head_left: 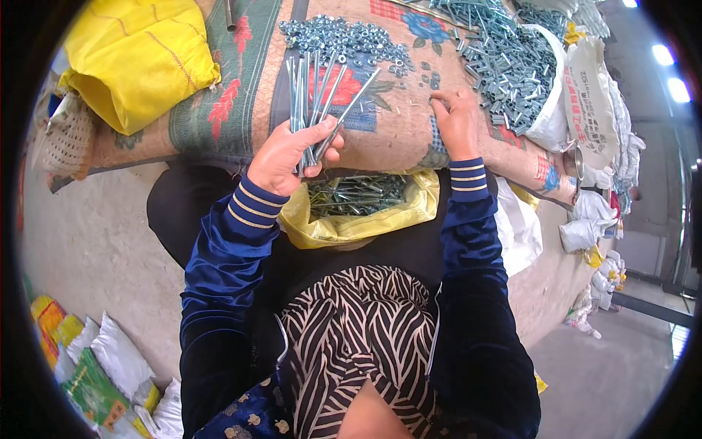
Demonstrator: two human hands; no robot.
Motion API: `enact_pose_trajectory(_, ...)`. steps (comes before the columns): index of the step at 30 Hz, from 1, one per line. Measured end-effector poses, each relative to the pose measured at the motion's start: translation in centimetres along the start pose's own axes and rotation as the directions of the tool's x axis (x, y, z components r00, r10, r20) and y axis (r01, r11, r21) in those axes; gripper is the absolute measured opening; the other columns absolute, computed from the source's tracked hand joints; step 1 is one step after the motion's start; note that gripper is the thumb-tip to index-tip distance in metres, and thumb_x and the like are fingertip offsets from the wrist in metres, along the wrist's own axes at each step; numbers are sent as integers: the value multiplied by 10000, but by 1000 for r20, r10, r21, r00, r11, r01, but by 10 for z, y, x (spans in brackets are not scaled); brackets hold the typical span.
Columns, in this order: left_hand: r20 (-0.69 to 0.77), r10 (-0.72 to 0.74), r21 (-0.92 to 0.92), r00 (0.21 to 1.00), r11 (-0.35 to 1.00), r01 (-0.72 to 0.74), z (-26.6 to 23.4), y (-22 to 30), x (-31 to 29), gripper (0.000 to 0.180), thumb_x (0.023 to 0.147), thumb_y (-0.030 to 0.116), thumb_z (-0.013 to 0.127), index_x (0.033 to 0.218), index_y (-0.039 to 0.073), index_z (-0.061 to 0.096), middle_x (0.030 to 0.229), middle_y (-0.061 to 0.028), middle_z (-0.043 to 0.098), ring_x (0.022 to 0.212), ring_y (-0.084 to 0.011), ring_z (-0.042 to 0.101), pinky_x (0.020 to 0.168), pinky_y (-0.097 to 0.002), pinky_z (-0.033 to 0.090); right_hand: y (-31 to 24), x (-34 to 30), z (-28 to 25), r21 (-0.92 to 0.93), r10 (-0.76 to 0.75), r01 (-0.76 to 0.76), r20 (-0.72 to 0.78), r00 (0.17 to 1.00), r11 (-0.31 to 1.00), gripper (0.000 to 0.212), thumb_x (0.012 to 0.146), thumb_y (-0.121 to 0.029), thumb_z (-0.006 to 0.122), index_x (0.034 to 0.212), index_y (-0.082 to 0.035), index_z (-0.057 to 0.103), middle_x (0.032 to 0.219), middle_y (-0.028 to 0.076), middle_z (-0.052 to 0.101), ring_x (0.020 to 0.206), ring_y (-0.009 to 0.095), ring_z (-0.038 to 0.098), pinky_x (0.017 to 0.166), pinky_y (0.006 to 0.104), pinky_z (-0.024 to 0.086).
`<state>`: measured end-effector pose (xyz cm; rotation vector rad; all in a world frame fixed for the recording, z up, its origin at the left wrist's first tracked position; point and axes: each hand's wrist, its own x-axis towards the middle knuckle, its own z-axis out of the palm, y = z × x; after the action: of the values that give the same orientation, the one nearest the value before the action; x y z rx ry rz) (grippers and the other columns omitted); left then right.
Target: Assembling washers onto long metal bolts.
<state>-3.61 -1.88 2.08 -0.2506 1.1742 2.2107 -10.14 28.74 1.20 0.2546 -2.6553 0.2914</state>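
My left hand (294, 150) is closed round a bundle of long, thin metal rods (311, 99), which fan out upward from the fist. To its right, my right hand (457, 123) rests low over the patterned cloth, fingers bent and thumb a little apart from the index finger; nothing shows between them. Just beyond its fingertips lie a few small metal nuts (431, 79). A larger spread of shiny nuts (347, 38) covers the cloth farther away. Below my hands, a yellow sack (322, 233) stands open with many more metal rods (358, 196) inside.
A floral cloth (398, 150) drapes the work surface. At the far right, a white sack (552, 110) spills short metal tubes (512, 73). A yellow bag (139, 58) lies at the far left. Packed sacks (121, 358) sit on the floor at lower left.
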Motion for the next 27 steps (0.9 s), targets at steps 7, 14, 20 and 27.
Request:
enact_pose_trajectory(7, -27, 47, -3, 999, 999, -47, -1, 6, -4, 230, 874, 235, 639, 988, 41, 588, 785, -25, 608, 626, -74, 574, 400, -169, 352, -13, 29, -3, 550, 248, -402, 335, 909, 732, 152, 732, -111, 656, 876, -63, 673, 689, 145, 630, 641, 277, 618, 603, 338, 478)
enact_pose_trajectory(14, -58, 81, 29, 995, 996, -79, -2, 7, -4, 231, 850, 230, 664, 986, 56, 596, 776, -37, 622, 606, -79, 589, 400, -175, 351, -43, 30, 28, 181, -63, 48, 76, 995, 982, 150, 738, -141, 639, 813, -13, 615, 796, 178, 623, 689, 319, 621, 631, 374, 482)
enact_pose_trajectory(20, -42, 54, 90, 998, 995, -50, -2, 5, -5, 235, 852, 225, 658, 989, 48, 585, 774, -34, 610, 608, -76, 580, 386, -168, 342, -55, 28, 10, 791, 272, -446, 360, 892, 419, 109, 848, -93, 606, 789, -3, 590, 855, 105, 619, 725, 186, 647, 600, 272, 509)
enact_pose_trajectory(27, -18, 7, 166, 1000, 986, -4, 1, 1, -4, 189, 821, 234, 685, 910, 79, 622, 743, -10, 628, 593, -67, 584, 400, -183, 318, -90, 9, -27, 881, 121, -469, 460, 880, 63, 216, 846, -22, 633, 1052, 40, 630, 953, 128, 668, 825, 170, 660, 729, 251, 552)
